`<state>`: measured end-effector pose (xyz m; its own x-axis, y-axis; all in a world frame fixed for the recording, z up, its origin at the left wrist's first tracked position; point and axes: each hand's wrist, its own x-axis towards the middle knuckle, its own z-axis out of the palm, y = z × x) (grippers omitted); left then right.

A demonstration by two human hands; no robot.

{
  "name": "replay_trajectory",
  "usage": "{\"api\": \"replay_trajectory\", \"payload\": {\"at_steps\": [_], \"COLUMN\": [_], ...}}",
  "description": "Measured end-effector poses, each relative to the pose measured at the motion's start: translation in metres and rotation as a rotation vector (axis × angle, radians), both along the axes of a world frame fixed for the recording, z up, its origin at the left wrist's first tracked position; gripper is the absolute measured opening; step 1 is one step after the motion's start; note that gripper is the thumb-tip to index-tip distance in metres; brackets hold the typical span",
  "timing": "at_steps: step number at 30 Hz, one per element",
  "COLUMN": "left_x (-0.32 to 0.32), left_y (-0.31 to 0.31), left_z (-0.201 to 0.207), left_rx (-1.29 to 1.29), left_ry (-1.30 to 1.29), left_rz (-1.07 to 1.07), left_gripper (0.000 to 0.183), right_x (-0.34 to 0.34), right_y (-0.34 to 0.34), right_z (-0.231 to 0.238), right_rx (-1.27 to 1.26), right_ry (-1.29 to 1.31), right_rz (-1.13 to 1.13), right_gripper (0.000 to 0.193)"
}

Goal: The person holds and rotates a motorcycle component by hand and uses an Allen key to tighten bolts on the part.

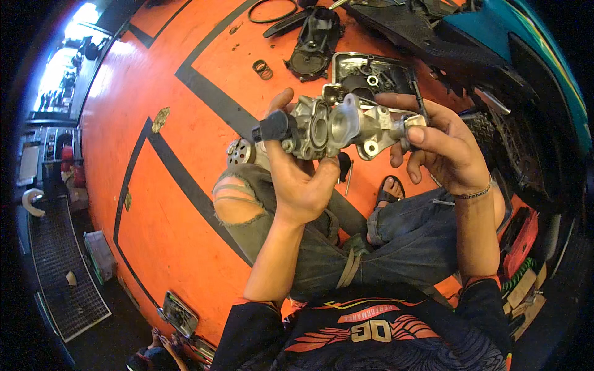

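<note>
Raised in front of me, my left hand [300,188] grips a metal throttle body [304,131] with a black plastic fitting [276,125] on its outer end. My right hand [455,145] has its thumb and fingers closed round the far end of a silver cast intake pipe [371,127]. The pipe's flanged mouth faces the round bore of the throttle body. The two parts are very close together; whether they touch, I cannot tell. Fingers of both hands are partly hidden behind the metal.
Beyond my hands lies a metal tray [371,55] of small parts. A black engine cover [312,46], a coil spring [262,69] and a drive belt [272,8] rest on the orange floor. A teal-panelled motorcycle [550,55] stands at right. Another person [154,355] shows at lower left.
</note>
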<state>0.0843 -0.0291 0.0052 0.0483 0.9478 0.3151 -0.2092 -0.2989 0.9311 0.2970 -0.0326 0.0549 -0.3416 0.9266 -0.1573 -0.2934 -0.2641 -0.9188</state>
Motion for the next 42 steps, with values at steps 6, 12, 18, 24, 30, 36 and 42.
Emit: {"api": "replay_trajectory", "payload": {"at_steps": [6, 12, 18, 24, 30, 36, 42], "left_x": [-0.007, -0.012, -0.012, -0.013, -0.011, -0.005, -0.003], "left_y": [0.004, 0.008, 0.01, 0.007, 0.004, 0.003, -0.001], "left_z": [-0.002, -0.004, 0.005, 0.002, 0.004, 0.008, 0.008], "left_rx": [-0.219, -0.247, -0.239, -0.259, -0.248, -0.282, -0.312], "left_ry": [-0.397, -0.446, -0.425, -0.47, -0.442, -0.369, -0.327], "left_rz": [-0.206, -0.193, -0.331, -0.323, -0.314, -0.387, -0.433], "left_gripper": [0.079, 0.063, 0.06, 0.066, 0.066, 0.065, 0.071], "right_x": [0.001, 0.012, 0.014, 0.022, 0.012, 0.008, -0.003], "right_y": [0.004, 0.009, 0.012, 0.013, 0.002, -0.008, -0.018], "right_z": [-0.011, -0.017, -0.02, -0.022, -0.003, 0.007, 0.017], "right_rx": [0.007, -0.003, -0.02, 0.056, 0.221, 0.45, 0.557], "right_ry": [0.087, 0.181, 0.269, 0.325, 0.091, -0.137, -0.231], "right_rz": [-0.088, -0.15, -0.276, -0.263, -0.46, -0.465, -0.447], "right_gripper": [0.052, 0.054, 0.056, 0.057, 0.06, 0.052, 0.063]}}
